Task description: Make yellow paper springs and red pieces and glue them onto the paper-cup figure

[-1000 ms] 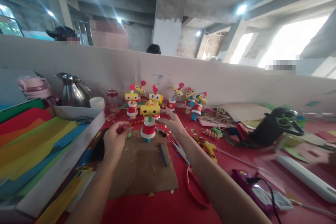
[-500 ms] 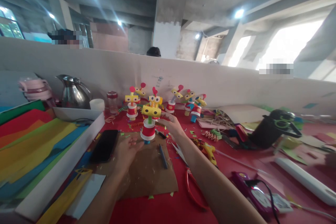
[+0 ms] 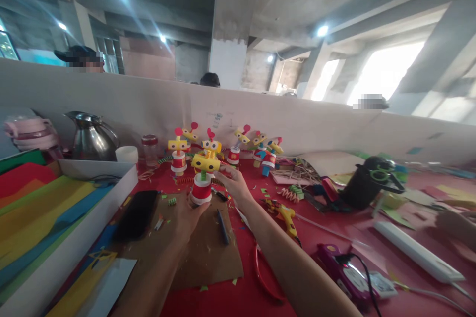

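Steadying the figure (image 3: 202, 190) upright near the far edge of the mat (image 3: 211, 265), the left hand (image 3: 189, 215) wraps its base, presumably because the springy neck (image 3: 204, 176) wobbles; the half-curled right hand (image 3: 234, 185) flanks it, hold unclear.

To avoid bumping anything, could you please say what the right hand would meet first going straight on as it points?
Probably the front toy: the right hand points toward its neck, though depth and contact are unclear.

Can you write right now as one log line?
paper-cup figure: upright | left hand: around its bottom | right hand: beside its yellow head | blue stick: on brown board
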Demonstrator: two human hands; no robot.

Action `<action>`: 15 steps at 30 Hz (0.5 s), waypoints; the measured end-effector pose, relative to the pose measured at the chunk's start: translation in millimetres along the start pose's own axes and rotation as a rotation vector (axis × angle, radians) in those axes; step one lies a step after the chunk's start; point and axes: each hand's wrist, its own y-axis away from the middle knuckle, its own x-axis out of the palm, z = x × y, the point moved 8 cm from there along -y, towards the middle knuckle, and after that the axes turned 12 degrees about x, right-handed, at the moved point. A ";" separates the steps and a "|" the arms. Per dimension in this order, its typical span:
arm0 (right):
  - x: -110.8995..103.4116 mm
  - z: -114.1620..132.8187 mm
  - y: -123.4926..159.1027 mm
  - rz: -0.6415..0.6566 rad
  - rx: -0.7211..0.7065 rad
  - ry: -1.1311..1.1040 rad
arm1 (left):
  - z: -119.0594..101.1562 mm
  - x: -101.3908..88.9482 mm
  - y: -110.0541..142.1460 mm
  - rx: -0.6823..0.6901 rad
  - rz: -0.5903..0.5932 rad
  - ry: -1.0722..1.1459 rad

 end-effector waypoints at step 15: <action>-1.3 1.1 -12.5 0.013 -0.026 0.088 | -5.3 10.8 -9.2 -0.087 -0.083 0.083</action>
